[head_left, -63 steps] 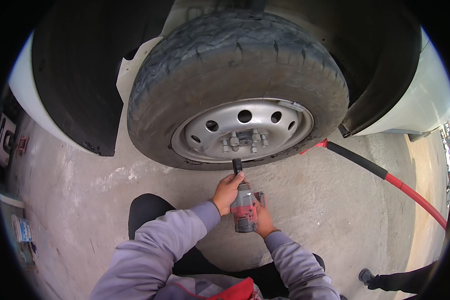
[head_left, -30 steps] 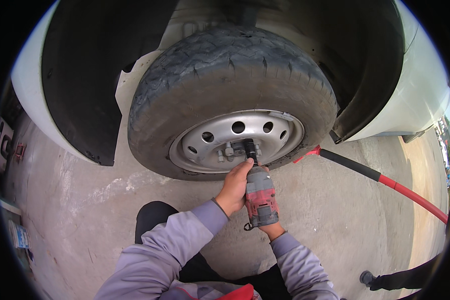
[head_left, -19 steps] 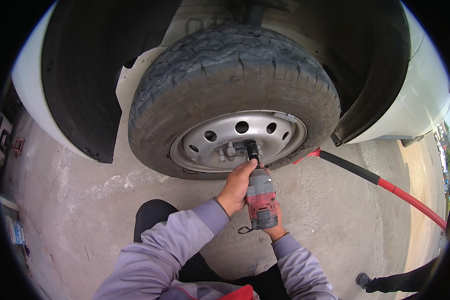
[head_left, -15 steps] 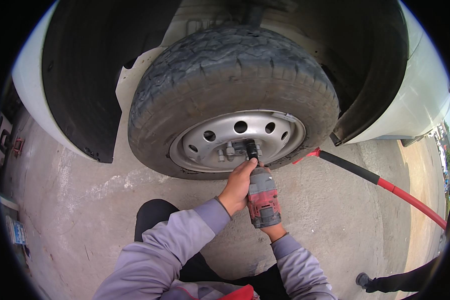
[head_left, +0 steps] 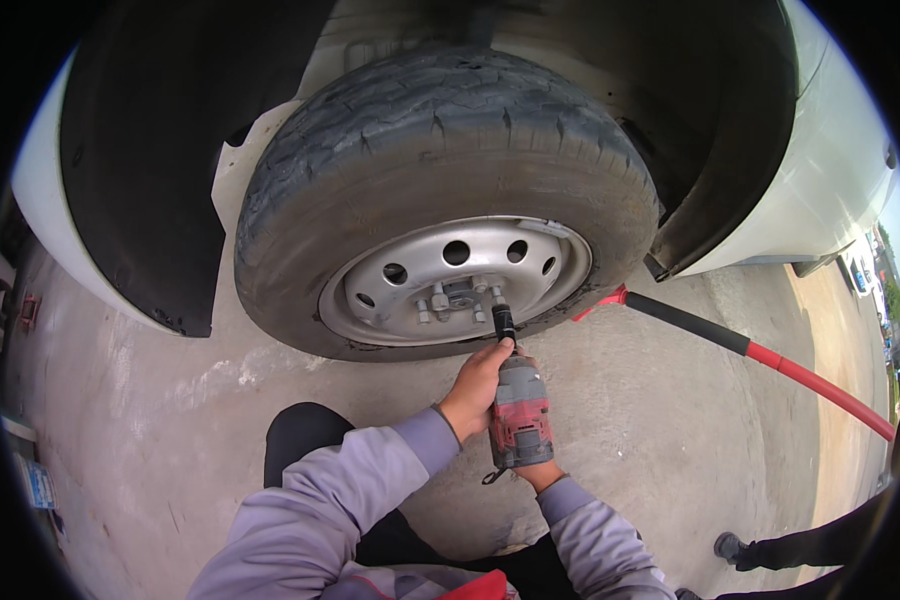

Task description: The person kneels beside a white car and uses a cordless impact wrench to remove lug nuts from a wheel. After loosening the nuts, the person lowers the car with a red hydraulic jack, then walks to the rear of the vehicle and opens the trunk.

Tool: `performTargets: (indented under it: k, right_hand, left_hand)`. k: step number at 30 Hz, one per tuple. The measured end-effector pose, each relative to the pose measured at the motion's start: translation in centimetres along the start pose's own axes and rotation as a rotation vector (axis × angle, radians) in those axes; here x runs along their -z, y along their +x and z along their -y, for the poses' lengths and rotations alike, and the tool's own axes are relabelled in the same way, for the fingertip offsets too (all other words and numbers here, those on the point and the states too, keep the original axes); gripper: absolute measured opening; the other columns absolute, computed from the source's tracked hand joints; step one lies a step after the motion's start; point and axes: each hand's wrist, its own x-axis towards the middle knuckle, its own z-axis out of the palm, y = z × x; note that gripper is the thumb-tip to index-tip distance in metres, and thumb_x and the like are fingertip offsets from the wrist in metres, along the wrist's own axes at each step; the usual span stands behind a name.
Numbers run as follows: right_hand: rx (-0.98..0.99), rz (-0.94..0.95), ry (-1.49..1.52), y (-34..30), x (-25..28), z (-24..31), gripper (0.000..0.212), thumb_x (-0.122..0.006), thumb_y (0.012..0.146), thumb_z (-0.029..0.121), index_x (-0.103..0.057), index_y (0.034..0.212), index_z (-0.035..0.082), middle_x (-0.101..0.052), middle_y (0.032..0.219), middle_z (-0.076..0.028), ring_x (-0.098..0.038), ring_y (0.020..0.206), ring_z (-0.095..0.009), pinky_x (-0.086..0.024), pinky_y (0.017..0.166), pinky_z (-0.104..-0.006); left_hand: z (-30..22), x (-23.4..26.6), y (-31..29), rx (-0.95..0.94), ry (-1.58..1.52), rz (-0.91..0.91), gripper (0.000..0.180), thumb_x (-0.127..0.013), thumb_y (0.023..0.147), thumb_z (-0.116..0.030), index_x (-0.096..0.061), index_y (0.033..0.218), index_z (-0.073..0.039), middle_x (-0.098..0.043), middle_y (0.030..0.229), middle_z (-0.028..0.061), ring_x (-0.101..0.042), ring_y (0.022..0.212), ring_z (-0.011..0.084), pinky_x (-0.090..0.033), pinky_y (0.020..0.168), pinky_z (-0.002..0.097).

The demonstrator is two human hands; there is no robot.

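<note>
A red and grey cordless impact wrench (head_left: 521,415) points away from me at the wheel's steel rim (head_left: 370,318). My left hand (head_left: 476,388) is wrapped round its front end, just behind the black socket (head_left: 503,322). Under the tool's body, my right hand (head_left: 538,474) grips what must be its handle; most of those fingers are hidden. The socket's tip is right by a wheel nut (head_left: 498,295) on the right of the hub; whether they touch I cannot tell. Several more nuts or studs show round the hub (head_left: 460,296). The worn tyre (head_left: 450,170) surrounds the rim.
Dark wheel-arch liners (head_left: 130,190) and white bodywork (head_left: 840,160) flank the wheel. A red and black jack handle (head_left: 690,325) slants from beside the tyre to the right. At lower right a person's shoe (head_left: 732,548) and dark trouser leg show on the concrete floor (head_left: 190,440).
Both hands have drawn the impact wrench back from the hub, so its socket now sits farther out from the rim. The view has shifted slightly, and more of the person's legs shows at right.
</note>
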Motion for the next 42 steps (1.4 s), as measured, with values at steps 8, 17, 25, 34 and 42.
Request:
performTargets:
  k: [8, 17, 25, 34, 42]
  right_hand:
    - [0.019, 0.065, 0.097, 0.8, 0.4, -1.1, 0.039, -0.08, 0.079, 0.02, -0.065, 0.114, 0.009, -0.069, 0.108, -0.011, -0.069, 0.097, -0.026, -0.055, 0.084, -0.0367]
    - [0.034, -0.033, 0.215, 2.4, 0.6, -0.6, 0.059, -0.076, 0.083, 0.022, -0.053, 0.135, 0.008, -0.064, 0.124, -0.017, -0.063, 0.113, -0.034, -0.048, 0.099, -0.0394]
    - [-0.053, 0.044, 0.349, 1.7, 0.7, 0.2, 0.055, -0.076, 0.084, 0.025, -0.055, 0.131, 0.006, -0.064, 0.123, -0.016, -0.064, 0.109, -0.033, -0.048, 0.098, -0.0413]
    - [0.099, 0.105, 0.106, -0.2, 0.5, 0.5, 0.045, -0.07, 0.083, 0.019, -0.056, 0.124, 0.006, -0.063, 0.117, -0.02, -0.062, 0.104, -0.04, -0.049, 0.094, -0.0445]
    - [0.085, 0.216, 0.078, 1.0, -0.2, 2.9, 0.043, -0.078, 0.08, 0.024, -0.062, 0.116, 0.008, -0.069, 0.107, -0.013, -0.068, 0.096, -0.03, -0.054, 0.085, -0.0384]
  left_hand:
    - [0.6, 0.5, 0.8, -0.064, 0.066, -0.058, 0.032, -0.055, 0.103, -0.036, -0.063, 0.107, -0.005, -0.069, 0.1, 0.0103, -0.067, 0.084, 0.0199, -0.057, 0.077, 0.0374]
    - [0.3, -0.4, 2.0, -0.042, -0.015, -0.02, 0.029, -0.054, 0.104, -0.036, -0.06, 0.105, -0.009, -0.067, 0.104, 0.0072, -0.065, 0.092, 0.021, -0.054, 0.083, 0.0386]
    - [0.3, 1.3, 2.3, -0.032, -0.003, -0.071, 0.03, -0.054, 0.104, -0.039, -0.06, 0.106, -0.009, -0.068, 0.103, 0.008, -0.065, 0.091, 0.021, -0.055, 0.08, 0.0422]
    - [1.8, 1.4, 0.5, 0.007, 0.028, -0.146, 0.028, -0.056, 0.102, -0.037, -0.06, 0.099, -0.01, -0.067, 0.098, 0.0078, -0.065, 0.088, 0.0215, -0.055, 0.079, 0.0415]
    - [0.2, 2.9, -3.2, -0.095, -0.048, -0.155, 0.031, -0.054, 0.102, -0.037, -0.06, 0.106, -0.007, -0.069, 0.101, 0.0102, -0.068, 0.084, 0.0223, -0.058, 0.078, 0.0403]
